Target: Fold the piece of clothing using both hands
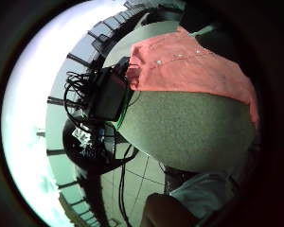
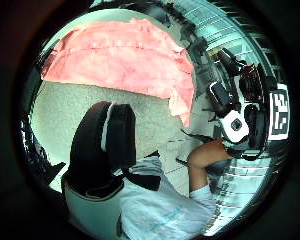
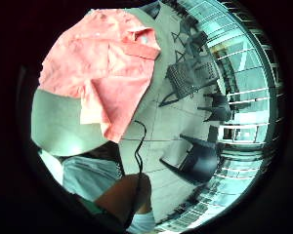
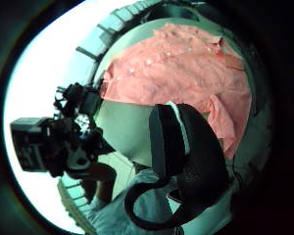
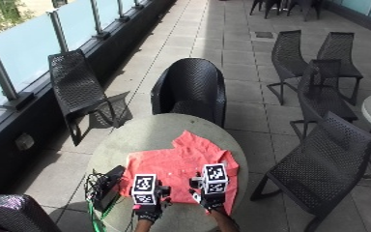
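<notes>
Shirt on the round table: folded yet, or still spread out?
Spread out. The shirt lies flat on the table, button placket, collar and a sleeve showing; no fold visible.

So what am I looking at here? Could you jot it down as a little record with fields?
Setting: outdoor terrace with black chairs
Table: round, grey
Clothing: salmon-pink buttoned shirt, lying spread out on the table, not yet folded
Left hand: black-gloved, at the shirt's near edge; fingers cannot be made out
Right hand: black-gloved, at the shirt's near edge; fingers cannot be made out
Other item: black box with cables on the table, to the left of the shirt
</notes>
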A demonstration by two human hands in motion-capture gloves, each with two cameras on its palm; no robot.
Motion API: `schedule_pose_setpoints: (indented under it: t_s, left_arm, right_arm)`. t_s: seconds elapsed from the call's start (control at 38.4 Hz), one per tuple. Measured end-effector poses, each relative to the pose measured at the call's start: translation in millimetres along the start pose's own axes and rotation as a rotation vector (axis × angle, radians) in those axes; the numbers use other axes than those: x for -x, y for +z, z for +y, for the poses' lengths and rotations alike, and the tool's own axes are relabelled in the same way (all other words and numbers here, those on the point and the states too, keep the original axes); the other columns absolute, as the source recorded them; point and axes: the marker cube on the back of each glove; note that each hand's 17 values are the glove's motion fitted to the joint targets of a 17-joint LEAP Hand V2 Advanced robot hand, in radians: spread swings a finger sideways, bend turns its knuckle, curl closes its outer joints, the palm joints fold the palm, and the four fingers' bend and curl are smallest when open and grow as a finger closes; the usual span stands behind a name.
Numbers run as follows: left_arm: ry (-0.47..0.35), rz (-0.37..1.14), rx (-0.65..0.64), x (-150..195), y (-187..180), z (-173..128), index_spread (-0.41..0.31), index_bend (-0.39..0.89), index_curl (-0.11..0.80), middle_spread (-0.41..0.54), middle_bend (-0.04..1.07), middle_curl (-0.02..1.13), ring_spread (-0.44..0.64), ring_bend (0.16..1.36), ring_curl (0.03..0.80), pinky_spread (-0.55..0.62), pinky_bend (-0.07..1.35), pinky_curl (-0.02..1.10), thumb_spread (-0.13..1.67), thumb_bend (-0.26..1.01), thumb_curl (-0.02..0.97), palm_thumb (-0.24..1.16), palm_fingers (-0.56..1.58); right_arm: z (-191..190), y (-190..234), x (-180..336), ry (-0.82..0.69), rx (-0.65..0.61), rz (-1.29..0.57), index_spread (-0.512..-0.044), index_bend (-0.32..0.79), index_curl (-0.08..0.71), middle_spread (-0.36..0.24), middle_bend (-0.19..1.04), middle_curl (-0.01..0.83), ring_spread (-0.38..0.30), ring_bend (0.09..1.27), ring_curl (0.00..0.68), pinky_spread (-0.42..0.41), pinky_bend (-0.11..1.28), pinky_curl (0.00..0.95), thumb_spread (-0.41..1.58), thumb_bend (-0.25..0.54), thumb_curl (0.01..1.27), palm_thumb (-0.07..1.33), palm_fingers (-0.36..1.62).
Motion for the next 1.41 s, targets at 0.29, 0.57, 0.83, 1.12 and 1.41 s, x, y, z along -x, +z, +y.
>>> schedule_pose_setpoints:
  t_s: [0.29,0.57,0.83,1.12,1.41]
  left_arm:
    - [0.011,-0.005,0.034,0,9,-3,-0.041,0.11,0.091,0.026,0.2,0.18,0.18,0.52,0.202,0.3,0.53,0.19,0.95,0.11,0.12,0.24,0.35]
    - [0.014,-0.006,0.019,-1,6,-2,-0.035,0.12,0.141,0.036,0.21,0.25,0.22,0.56,0.237,0.35,0.57,0.23,1.13,0.07,0.179,0.26,0.31]
    - [0.021,-0.016,0.002,-4,-8,13,-0.035,0.12,0.177,0.038,0.21,0.29,0.23,0.57,0.254,0.36,0.59,0.25,1.18,0.02,0.218,0.27,0.28]
    - [0.011,-0.045,-0.089,0,4,1,-0.035,0.12,0.203,0.039,0.21,0.32,0.23,0.59,0.272,0.36,0.6,0.27,1.19,-0.01,0.251,0.28,0.27]
    - [-0.031,-0.097,0.107,19,105,-53,-0.023,0.13,0.224,0.051,0.18,0.33,0.23,0.61,0.282,0.34,0.64,0.29,1.14,-0.01,0.295,0.35,0.25]
  right_arm:
    - [1,-6,3,-0.008,-0.023,0.009,-0.356,0.2,0.186,-0.065,0.23,0.158,0.094,0.19,0.093,0.22,0.33,0.171,0.99,0.229,0.12,0.38,0.26]
    - [7,-13,5,-0.023,-0.029,0.021,-0.397,0.18,0.252,-0.072,0.21,0.22,0.103,0.19,0.126,0.25,0.31,0.221,1.21,0.195,0.17,0.4,0.24]
    - [18,-19,-1,-0.036,-0.039,0.024,-0.406,0.17,0.284,-0.071,0.2,0.26,0.105,0.19,0.148,0.258,0.3,0.254,1.28,0.154,0.2,0.41,0.23]
    - [21,2,-34,0.024,-0.011,0.053,-0.404,0.15,0.295,-0.07,0.19,0.288,0.127,0.21,0.179,0.261,0.31,0.283,1.27,0.088,0.23,0.4,0.22]
    - [-19,101,-64,0.088,0.191,0.076,-0.387,0.05,0.231,-0.048,0.21,0.315,0.141,0.28,0.223,0.262,0.42,0.335,1.15,-0.028,0.22,0.31,0.11]
